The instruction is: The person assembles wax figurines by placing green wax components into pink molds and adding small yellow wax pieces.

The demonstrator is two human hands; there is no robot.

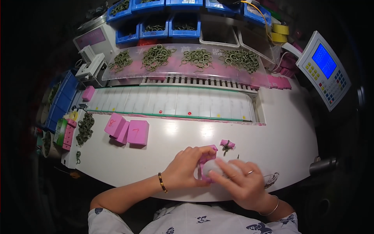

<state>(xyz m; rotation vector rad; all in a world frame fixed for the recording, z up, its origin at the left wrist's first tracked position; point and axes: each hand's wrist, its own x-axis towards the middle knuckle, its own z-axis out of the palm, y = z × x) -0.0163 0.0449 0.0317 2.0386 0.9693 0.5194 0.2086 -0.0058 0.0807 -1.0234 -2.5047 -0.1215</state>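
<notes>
Near the front edge of the table my left hand point(184, 165) is closed around a pink block point(209, 151), thumb on the near side and fingers on the far side. My right hand point(246, 184), partly smeared by motion, grips a whitish, rounded thing point(210, 170) against the block; its kind I cannot make out. Just beyond my hands lies a small pink piece point(232, 144) with a dark green ring-shaped piece point(226, 148) against it. A bundle of thin metal wire or tools point(272, 179) rests beside my right hand.
Three pink blocks point(138, 133) sit left of centre. Dark green rings point(85, 129) are heaped at the left and on a clear shelf point(178, 72). A white-slatted conveyor point(171, 102) crosses the table below blue bins point(184, 25). A control panel point(325, 70) stands at the right.
</notes>
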